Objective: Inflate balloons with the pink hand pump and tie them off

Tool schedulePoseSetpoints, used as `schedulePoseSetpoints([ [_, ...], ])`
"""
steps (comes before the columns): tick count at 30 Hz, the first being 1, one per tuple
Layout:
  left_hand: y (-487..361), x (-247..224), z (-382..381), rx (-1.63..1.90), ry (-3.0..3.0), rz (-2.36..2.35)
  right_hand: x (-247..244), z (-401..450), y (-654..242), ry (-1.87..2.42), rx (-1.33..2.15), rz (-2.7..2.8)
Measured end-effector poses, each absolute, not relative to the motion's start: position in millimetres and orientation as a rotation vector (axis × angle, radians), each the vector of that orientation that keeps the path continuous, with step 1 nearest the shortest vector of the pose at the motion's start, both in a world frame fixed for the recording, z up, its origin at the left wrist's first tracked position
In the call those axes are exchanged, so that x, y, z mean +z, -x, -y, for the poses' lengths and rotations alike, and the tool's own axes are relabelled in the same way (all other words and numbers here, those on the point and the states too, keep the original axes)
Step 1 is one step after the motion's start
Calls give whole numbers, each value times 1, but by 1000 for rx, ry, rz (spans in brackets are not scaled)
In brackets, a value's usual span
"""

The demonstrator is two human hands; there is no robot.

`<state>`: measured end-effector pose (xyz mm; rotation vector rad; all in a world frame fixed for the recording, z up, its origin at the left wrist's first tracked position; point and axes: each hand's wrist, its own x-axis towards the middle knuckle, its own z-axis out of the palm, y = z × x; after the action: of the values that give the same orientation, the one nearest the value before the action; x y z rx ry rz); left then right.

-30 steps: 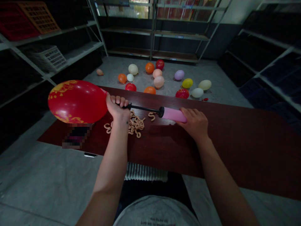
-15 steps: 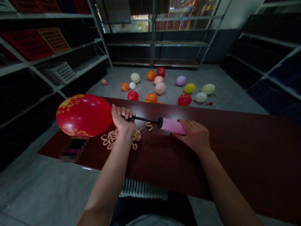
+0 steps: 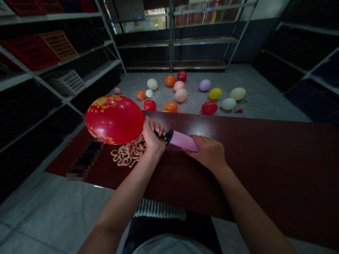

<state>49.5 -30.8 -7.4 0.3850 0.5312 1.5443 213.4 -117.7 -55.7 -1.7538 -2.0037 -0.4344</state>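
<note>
A large red balloon (image 3: 116, 120) with yellow print, blown up, hangs off the left side of my left hand (image 3: 154, 135). That hand is closed around the black end of a balloon pump, where the balloon's neck also seems to be; the neck is hidden by my fingers. The balloon pump (image 3: 182, 140) has a pink barrel, and its black rod no longer shows between collar and hand. Around the barrel's other end wraps my right hand (image 3: 209, 151), also closed. Below the balloon lies a heap of tan, curly long balloons (image 3: 128, 153) on the dark wooden table (image 3: 265, 169).
A blurred-out dark object (image 3: 86, 158) lies at the table's left edge. On the floor beyond are several loose balloons, among them an orange balloon (image 3: 171, 106) and a purple balloon (image 3: 204, 85). Shelving with a white basket (image 3: 71, 83) stands at left; a metal rack (image 3: 172, 42) stands behind.
My left hand and the red balloon have moved right, towards the pump barrel, and the rod has slid in. My right hand has shifted slightly left with the barrel.
</note>
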Motion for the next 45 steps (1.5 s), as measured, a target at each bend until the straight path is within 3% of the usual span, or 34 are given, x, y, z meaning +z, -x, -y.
schedulePoseSetpoints([
  [20, 31, -1, -4, 1730, -218, -507, -54, 111, -253, 1681, -782, 2071],
  [33, 30, 17, 11, 1821, -365, -486, -60, 114, -235, 1680, -569, 2030],
  [45, -40, 5, 42, 1575, -492, -534, -54, 120, -214, 1651, -420, 2073],
])
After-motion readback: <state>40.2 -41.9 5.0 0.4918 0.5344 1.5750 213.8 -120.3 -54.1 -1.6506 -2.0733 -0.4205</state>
